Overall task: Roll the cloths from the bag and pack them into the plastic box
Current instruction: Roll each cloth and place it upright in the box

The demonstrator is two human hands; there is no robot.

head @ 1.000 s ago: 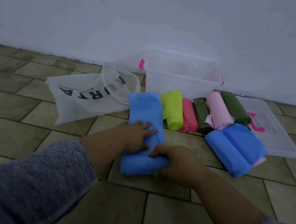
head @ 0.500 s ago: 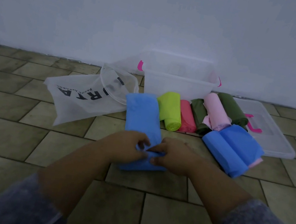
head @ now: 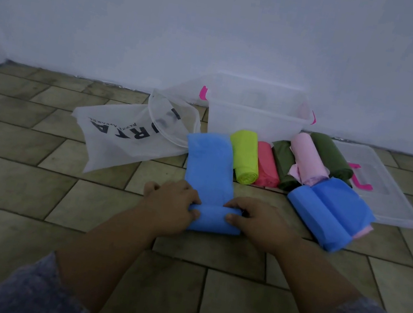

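1. Bag point(head: 126, 141) – translucent white with dark lettering. It lies flat on the tiled floor point(head: 20, 181) at the left, with its open mouth turned toward the plastic box.
2. Left hand point(head: 170, 204) – rests on the left end of the rolled part of the blue cloth. The fingers are curled over the top of the roll and grip it.
3. Blue cloth point(head: 209, 173) – lies on the floor directly in front of the person, between the bag and the row of finished rolls.
   - The unrolled part is a flat, smooth strip. Its long axis points away from the person, toward the box.
   - The near end is wound into a short cylinder whose axis runs left to right, across the strip.
   - Colour: plain bright blue.
4. Right hand point(head: 257, 221) – grips the right end of the same roll. The fingers are curled over it and the thumb is pressed against its near side.
5. Plastic box point(head: 254, 120) – clear, with pink clips. It stands upright against the wall, beyond the far end of the strip.
6. Finished rolls – these lie side by side in front of the box, with their axes pointing roughly toward the person:
   - lime roll point(head: 245, 159)
   - red roll point(head: 267, 168)
   - dark green roll point(head: 283, 166)
   - pink roll point(head: 307, 159)
   - second dark green roll point(head: 331, 157)
7. Blue rolls point(head: 326, 210) – two, touching each other, slanted, nearer the person than the row. A pink edge shows beneath them.
8. Lid point(head: 388, 196) – clear, flat on the floor at the far right.
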